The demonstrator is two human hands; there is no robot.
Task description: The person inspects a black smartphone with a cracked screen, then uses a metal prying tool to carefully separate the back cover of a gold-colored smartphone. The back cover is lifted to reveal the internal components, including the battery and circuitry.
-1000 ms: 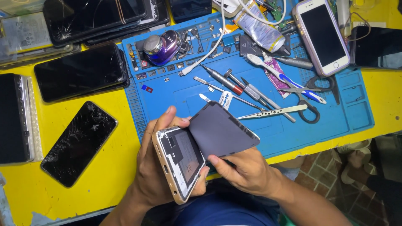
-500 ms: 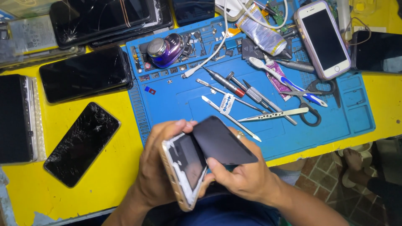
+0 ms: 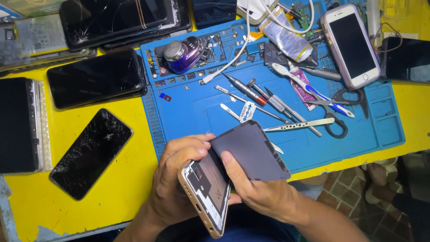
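Note:
My left hand (image 3: 172, 183) grips an opened phone body (image 3: 207, 199) with a gold edge, its inner frame facing up, held over the front edge of the yellow table. My right hand (image 3: 260, 192) holds the dark grey display panel (image 3: 251, 150), thumb on its lower left corner. The panel is lifted and swung to the right, away from the body, still meeting it along one side. Both hover above the near edge of the blue work mat (image 3: 277, 134).
On the mat lie tweezers (image 3: 298, 125), screwdrivers (image 3: 251, 92), scissors (image 3: 340, 116), a toothbrush (image 3: 309, 89), a purple round container (image 3: 181, 54) and a white phone (image 3: 351, 45). A cracked black phone (image 3: 92, 152) and other dark phones (image 3: 96, 78) rest on the yellow table (image 3: 121, 188) at left.
The view has shifted slightly. My right hand has kept the dark panel raised off the phone body, swinging it a little further to the right; my left hand keeps its grip.

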